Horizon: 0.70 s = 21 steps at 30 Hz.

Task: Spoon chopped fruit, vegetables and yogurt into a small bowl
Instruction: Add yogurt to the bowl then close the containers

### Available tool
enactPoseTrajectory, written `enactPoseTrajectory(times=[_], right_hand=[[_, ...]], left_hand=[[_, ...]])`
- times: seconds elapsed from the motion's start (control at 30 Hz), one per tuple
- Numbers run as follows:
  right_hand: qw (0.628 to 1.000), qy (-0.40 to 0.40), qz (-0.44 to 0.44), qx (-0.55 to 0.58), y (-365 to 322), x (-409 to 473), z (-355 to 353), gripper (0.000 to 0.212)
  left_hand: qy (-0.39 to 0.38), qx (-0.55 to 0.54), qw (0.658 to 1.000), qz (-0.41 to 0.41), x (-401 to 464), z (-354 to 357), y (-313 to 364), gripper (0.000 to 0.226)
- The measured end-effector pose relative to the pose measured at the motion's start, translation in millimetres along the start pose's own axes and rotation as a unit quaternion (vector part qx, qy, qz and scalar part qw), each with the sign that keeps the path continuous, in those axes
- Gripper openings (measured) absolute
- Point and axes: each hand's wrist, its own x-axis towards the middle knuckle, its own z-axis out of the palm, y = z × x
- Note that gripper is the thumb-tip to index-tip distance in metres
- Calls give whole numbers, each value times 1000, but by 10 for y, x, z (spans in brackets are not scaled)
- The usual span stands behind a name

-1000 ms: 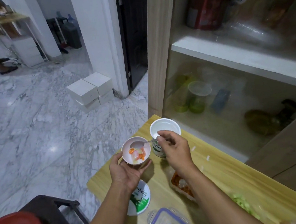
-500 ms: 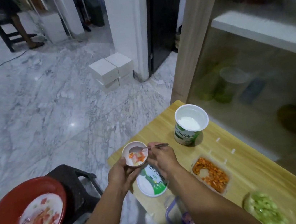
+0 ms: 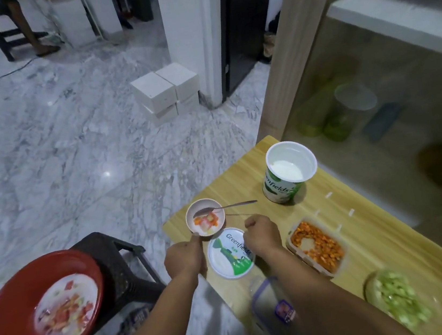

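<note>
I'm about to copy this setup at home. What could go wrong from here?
The small bowl sits near the table corner, with the spoon propped on its rim and sticking out; a knock from either hand could tip both. The left hand touches only the bowl's edge. The open yogurt tub stands uncovered, its lid lying beside the right hand.
</note>
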Motion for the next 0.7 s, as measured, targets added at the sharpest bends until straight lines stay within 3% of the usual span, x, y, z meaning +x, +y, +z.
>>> enactPoseTrajectory(times=[0.1,0.17,0.37,0.5,0.7], right_hand=[[998,-6,0,-69,85,-147,-59,31],[997,0,-6,-77,135,-199,-61,29],[997,13,-5,-71,235,-260,-100,22],[998,66,-3,-5,253,-289,-304,20],[977,189,-66,78,115,-297,-723,15]], left_hand=[[10,48,999,19,-236,32,79,61],[27,29,999,-10,-340,61,104,63],[-19,61,997,-38,-493,152,7,34],[-63,16,997,-42,-676,201,85,22],[-83,-3,994,70,-814,418,512,34]])
